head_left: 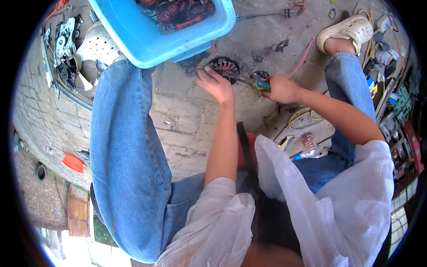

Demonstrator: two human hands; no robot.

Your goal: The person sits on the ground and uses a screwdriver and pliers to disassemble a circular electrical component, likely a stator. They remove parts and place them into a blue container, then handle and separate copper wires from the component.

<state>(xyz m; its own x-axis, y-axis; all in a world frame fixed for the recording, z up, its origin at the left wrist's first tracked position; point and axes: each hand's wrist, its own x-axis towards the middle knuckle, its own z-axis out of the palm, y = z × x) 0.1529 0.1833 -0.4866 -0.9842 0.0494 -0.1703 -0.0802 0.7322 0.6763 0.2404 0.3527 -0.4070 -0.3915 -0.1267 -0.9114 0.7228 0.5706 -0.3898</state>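
My left hand [215,84] grips the near left edge of a round, dark motor stator [223,66] with teeth and copper-coloured windings, which rests on the paved ground. In my closed right hand [283,89] is a hand tool with a teal handle [261,82]. Its metal end points left and meets the stator's lower right side, close to my left fingers. Whether it is a screwdriver or pliers I cannot tell. Just behind the tool lies a small dark round part [261,74].
A blue plastic tub [178,46] holding reddish copper wire stands beyond my left hand. Metal parts [66,44] lie at far left; mixed scrap [391,107] is heaped on the right. A pink wire [305,57], yellow cable [299,116] and clear bottle [309,144] lie near my right arm.
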